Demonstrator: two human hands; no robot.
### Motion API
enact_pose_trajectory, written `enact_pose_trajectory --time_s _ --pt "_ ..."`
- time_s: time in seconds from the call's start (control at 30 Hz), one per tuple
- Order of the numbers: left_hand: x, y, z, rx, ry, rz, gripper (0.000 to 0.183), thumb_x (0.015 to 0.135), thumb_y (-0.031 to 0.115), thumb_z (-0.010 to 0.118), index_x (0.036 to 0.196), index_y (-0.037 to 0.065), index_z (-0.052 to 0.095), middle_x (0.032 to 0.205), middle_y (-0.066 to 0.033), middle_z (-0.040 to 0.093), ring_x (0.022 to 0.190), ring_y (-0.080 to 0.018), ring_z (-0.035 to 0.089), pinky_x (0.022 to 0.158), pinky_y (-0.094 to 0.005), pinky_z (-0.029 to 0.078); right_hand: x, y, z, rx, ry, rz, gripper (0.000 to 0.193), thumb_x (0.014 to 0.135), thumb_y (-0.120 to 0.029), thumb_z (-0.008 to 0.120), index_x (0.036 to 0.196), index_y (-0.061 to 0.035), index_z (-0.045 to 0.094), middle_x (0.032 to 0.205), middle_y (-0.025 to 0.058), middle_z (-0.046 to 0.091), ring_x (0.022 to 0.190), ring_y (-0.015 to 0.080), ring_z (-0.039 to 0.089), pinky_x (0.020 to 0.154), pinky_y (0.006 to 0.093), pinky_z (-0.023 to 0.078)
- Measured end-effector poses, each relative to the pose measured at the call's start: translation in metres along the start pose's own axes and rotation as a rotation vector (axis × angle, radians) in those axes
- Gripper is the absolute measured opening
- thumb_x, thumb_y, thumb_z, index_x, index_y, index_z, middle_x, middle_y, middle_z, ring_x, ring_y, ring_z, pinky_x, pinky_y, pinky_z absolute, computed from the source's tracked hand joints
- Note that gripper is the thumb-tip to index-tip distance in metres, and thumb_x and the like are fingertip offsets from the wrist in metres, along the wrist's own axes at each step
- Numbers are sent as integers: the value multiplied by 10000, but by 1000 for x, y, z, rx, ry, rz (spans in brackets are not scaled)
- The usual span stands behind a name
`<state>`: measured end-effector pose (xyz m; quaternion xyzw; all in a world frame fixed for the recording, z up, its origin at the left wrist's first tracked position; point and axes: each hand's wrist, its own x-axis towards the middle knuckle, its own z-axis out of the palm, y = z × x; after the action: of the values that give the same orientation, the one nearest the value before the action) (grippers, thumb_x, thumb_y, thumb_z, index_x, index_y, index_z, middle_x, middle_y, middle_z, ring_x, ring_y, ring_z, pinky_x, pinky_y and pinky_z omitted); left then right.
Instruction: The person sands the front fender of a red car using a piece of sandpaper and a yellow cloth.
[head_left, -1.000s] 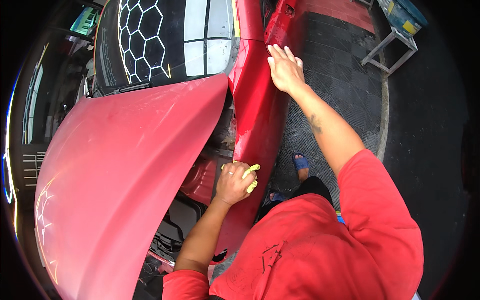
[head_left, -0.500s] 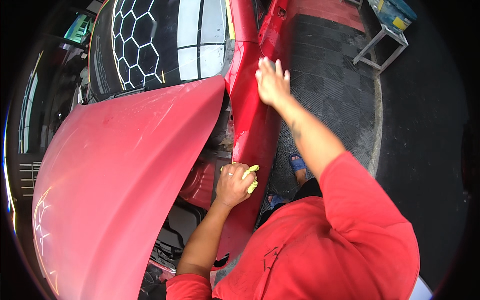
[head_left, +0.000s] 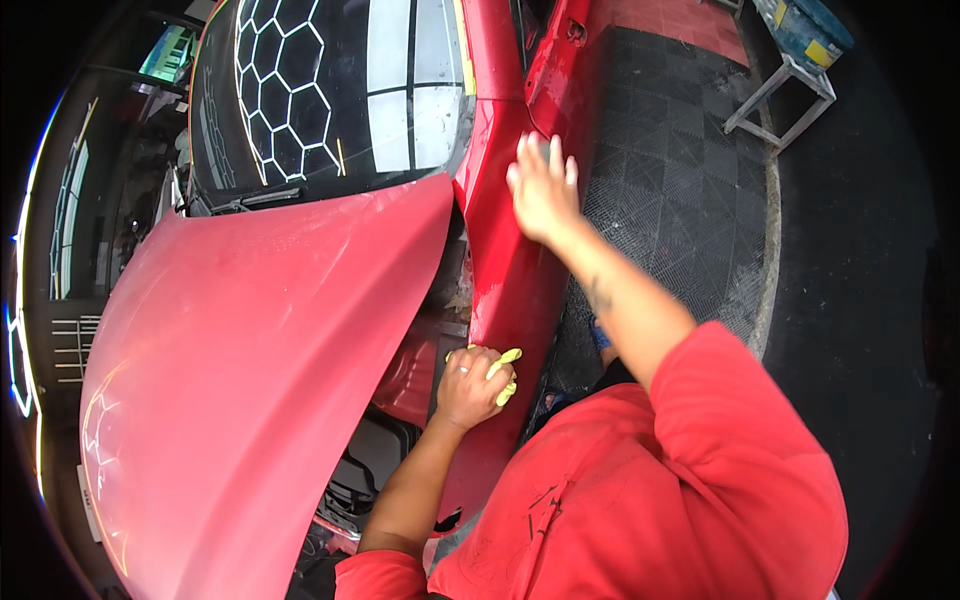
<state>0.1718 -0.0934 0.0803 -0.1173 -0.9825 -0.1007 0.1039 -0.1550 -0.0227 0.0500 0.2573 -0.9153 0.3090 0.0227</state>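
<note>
A red car front fender [head_left: 492,250] runs alongside me, its paint glossy in places and dull in others. My right hand [head_left: 545,195] lies flat on its upper part near the windshield corner, fingers stretched and spread. A small grey patch shows between those fingers; whether it is a thing under them, I cannot make out. Lower down, my left hand [head_left: 470,392] is closed round a crumpled yellow cloth [head_left: 507,388] and rests at the fender's inner edge, beside the gap under the hood. The dull red hood [head_left: 270,330] stands partly raised at my left.
Beyond the hood is the windshield [head_left: 330,100] with light reflections and yellow tape on its side frame. Dark floor tiles [head_left: 670,180] lie to the right. A blue bucket [head_left: 808,35] sits on a metal stand [head_left: 785,105] at the far right. Engine bay parts show below the hood.
The whole view has shifted slightly, with the car lower and further right in it. My right hand has slid a little leftward on the fender. My left hand still grips the cloth.
</note>
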Motion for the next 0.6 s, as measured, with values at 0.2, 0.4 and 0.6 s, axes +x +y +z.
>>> enact_pose_trajectory --time_s 0.2,0.4,0.6 --pt "-3 -2 -4 9 2 -4 308 775 208 870 1038 178 711 1143 -47 656 1111 -291 641 893 -478 483 -67 -27 12 -51 -116 -123 699 1152 -363 471 1739 -38 273 1835 172 208 1691 447 162 1312 700 197" --pt "-1 0 -3 12 14 0 332 767 197 868 1057 174 708 1136 -50 662 1087 -296 645 882 -475 482 42 24 -25 46 -2 -15 569 1179 -385 402 1679 -118 452 1794 117 355 1669 373 278 1338 598 217" --pt "-2 -3 6 11 46 62 294 773 177 840 979 143 633 1110 -86 649 1058 -324 631 889 -500 494 -37 11 8 23 65 -228 531 1159 -315 472 1616 -48 511 1705 171 483 1591 348 430 1282 562 326"
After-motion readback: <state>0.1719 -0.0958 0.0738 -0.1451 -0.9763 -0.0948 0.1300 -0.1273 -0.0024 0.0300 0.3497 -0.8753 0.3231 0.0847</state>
